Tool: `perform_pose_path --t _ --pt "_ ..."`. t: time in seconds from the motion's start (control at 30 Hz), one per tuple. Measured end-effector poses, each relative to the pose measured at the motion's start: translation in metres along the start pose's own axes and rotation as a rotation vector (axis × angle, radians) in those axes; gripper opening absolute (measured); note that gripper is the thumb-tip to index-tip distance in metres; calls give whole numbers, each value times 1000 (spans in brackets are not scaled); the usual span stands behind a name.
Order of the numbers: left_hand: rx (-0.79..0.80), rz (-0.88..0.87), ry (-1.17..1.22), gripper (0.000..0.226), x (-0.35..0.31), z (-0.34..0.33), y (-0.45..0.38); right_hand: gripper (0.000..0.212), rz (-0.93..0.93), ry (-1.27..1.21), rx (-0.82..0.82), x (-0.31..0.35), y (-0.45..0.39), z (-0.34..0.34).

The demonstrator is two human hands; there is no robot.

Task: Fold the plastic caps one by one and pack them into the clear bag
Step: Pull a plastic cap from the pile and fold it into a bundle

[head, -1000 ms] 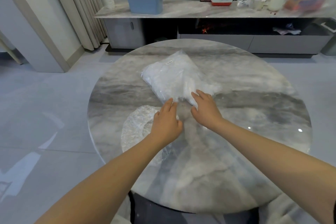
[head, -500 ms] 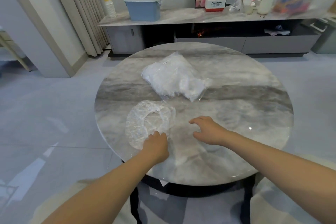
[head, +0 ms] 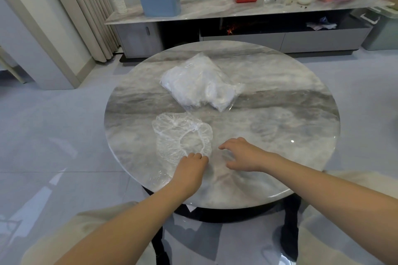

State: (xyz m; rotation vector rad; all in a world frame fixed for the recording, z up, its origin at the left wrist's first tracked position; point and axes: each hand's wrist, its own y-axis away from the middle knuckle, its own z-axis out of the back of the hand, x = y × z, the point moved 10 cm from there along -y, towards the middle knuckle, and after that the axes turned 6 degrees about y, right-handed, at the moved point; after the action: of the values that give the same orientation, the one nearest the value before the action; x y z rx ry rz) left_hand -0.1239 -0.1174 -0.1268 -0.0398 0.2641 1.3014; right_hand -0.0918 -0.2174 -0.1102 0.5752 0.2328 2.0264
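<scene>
- The left hand (head: 190, 168) lies knuckles up at the near rim of a crinkled clear plastic cap (head: 182, 136); its fingertips curl down onto the elastic edge; whether they pinch it cannot be told
- The right hand (head: 243, 154) hovers just right of the cap, fingers spread and loosely bent, holding nothing
- The cap lies flat and unfolded on the round marble table (head: 280, 114), ahead of the left hand
- The clear bag (head: 200, 86), stuffed with white caps, lies beyond both hands, just past the cap
</scene>
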Motion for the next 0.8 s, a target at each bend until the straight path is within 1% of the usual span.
perform_pose_path --t 0.13,0.2,0.3,0.4,0.47,0.53,0.6,0.63,0.67,0.7,0.77,0.8 --pt "-60 -84 212 34 -20 16 2 68 82 47 -55 10 4 2" --pt "-58 -98 363 32 -29 21 7 65 114 75 -81 14 5 1" --pt "-1 -25 586 25 -30 20 11 47 140 79 -98 14 4 -4" --pt "6 41 690 16 -23 19 11 25 132 17 -114 12 3 -8" --pt "37 92 715 20 -17 17 12 21 72 -68 -105 6 3 -6" --pt "113 139 694 39 -11 11 13 22 15 -148 -61 0 5 -7" --pt "207 135 600 56 -7 7 15 21 8 -177 -45 -2 5 -7" --pt "252 118 524 60 -6 5 16 21 4 -182 -42 -4 5 -6" --pt "288 108 453 59 -5 3 17 23 -5 -189 -39 -7 5 -6" --pt "305 117 409 52 -2 3 16 26 -17 -201 -36 -10 4 -6" --pt "282 169 426 27 9 5 12 28 -47 -237 -31 -15 4 -6" --pt "265 203 454 18 15 5 10 28 -66 -259 -27 -18 4 -7"
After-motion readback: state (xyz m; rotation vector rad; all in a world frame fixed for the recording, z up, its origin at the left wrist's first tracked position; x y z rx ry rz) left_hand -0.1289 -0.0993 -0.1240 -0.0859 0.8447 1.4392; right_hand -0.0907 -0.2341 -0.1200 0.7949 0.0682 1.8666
